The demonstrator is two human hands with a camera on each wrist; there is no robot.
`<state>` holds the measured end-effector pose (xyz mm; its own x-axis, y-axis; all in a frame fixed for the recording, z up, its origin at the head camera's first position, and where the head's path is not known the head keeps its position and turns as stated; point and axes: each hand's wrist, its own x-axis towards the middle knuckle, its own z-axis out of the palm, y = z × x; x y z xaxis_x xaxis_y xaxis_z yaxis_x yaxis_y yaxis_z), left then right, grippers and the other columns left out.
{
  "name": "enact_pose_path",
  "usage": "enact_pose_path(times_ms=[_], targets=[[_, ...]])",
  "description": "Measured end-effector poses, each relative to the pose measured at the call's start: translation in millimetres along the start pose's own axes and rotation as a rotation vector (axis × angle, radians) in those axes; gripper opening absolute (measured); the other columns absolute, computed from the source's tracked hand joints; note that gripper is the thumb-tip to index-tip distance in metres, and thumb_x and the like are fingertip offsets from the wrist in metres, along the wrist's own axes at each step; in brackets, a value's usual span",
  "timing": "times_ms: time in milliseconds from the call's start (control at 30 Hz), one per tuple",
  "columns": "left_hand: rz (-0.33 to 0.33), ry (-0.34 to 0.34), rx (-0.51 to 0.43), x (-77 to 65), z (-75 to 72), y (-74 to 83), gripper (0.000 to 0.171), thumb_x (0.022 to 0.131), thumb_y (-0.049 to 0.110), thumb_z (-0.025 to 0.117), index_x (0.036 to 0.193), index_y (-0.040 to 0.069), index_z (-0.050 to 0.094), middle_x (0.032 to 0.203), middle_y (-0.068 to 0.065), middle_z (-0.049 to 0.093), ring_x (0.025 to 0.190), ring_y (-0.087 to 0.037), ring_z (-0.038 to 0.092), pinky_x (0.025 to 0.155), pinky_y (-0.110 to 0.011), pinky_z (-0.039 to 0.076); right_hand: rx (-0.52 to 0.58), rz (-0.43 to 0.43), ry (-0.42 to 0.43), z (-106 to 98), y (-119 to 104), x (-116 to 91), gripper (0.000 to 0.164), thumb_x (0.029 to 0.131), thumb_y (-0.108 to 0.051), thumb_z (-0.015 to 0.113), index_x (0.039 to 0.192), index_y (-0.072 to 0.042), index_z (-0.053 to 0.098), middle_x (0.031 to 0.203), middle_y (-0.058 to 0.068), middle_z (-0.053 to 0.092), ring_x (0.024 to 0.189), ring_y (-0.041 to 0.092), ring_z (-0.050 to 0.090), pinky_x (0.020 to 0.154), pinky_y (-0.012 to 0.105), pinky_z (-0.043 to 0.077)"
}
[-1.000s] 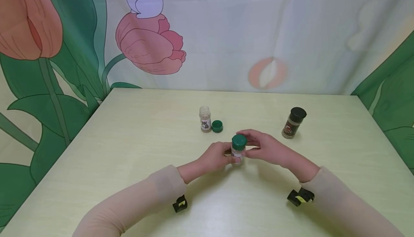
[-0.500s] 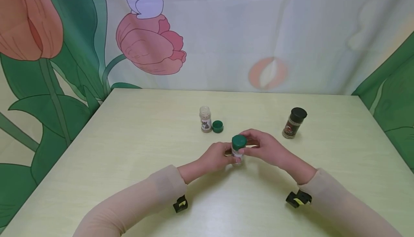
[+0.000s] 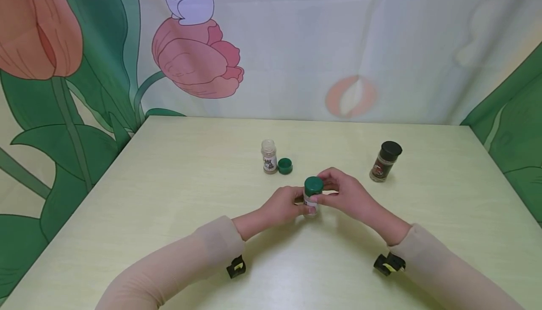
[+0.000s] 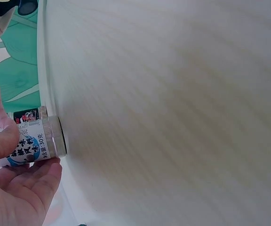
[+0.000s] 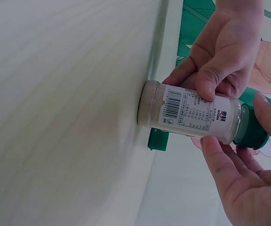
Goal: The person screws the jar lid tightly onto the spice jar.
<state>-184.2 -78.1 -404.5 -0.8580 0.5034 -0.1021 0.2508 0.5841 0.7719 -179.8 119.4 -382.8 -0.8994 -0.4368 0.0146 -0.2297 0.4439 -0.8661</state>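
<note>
The clear jar (image 5: 192, 113), pale inside with a white barcoded label, stands upright on the table (image 3: 169, 183), about midway between its left and right edges. The left hand (image 3: 280, 205) pinches the body, best kept firm so the base cannot swivel; the right hand (image 3: 349, 194) has fingers round the green cap (image 5: 252, 129) and neck, where even, level pressure should avoid skewing the cap.

Spice jar (image 5: 182, 112): clear, with pale contents, wrapped in a white label printed with a barcode
Green cap (image 5: 253, 128): seated at the jar's top, gripped by the right hand (image 3: 345, 190)
Pose: upright, base down at the desk (image 3: 178, 173)
Place: between both hands, body held by the left hand (image 3: 279, 205)
</note>
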Motion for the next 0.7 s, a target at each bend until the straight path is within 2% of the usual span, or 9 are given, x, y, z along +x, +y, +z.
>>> enact_pose_path(times_ms=[200,300,433,700], targets=[[-0.006,-0.004,-0.010,0.4,-0.5,-0.6,0.028,0.095,0.015,0.073,0.119,0.001,0.071,0.125,-0.015,0.074,0.127,-0.030,0.067,0.113,-0.045,0.050,0.012,-0.010,-0.162,-11,-1,2,0.058,0.097,-0.016,0.071,0.145,0.003,0.045,0.145,0.024,0.056,0.138,0.045,0.053,0.115,0.059,0.045],[-0.007,-0.010,-0.015,0.6,-0.4,-1.5,0.030,0.096,0.015,0.073,0.121,0.001,0.070,0.127,-0.016,0.073,0.128,-0.031,0.066,0.114,-0.045,0.050,-0.003,-0.030,-0.225,-17,-2,2,0.057,0.100,-0.014,0.066,0.149,0.003,0.042,0.151,0.025,0.051,0.142,0.048,0.049,0.117,0.060,0.042],[0.001,-0.013,-0.015,0.0,-0.5,-1.2,0.029,0.096,0.015,0.073,0.120,0.000,0.070,0.126,-0.016,0.074,0.128,-0.031,0.066,0.114,-0.045,0.049,-0.024,-0.045,-0.251,-20,-3,4,0.053,0.101,-0.012,0.065,0.148,0.002,0.045,0.150,0.025,0.051,0.140,0.049,0.050,0.114,0.057,0.046],[0.007,-0.015,-0.025,-0.5,-0.8,-0.8,0.028,0.096,0.015,0.072,0.119,0.000,0.070,0.126,-0.016,0.074,0.129,-0.031,0.065,0.115,-0.046,0.049,-0.025,-0.045,-0.234,-18,-3,6,0.044,0.100,-0.008,0.064,0.141,0.001,0.052,0.142,0.024,0.057,0.136,0.048,0.055,0.111,0.054,0.050]])
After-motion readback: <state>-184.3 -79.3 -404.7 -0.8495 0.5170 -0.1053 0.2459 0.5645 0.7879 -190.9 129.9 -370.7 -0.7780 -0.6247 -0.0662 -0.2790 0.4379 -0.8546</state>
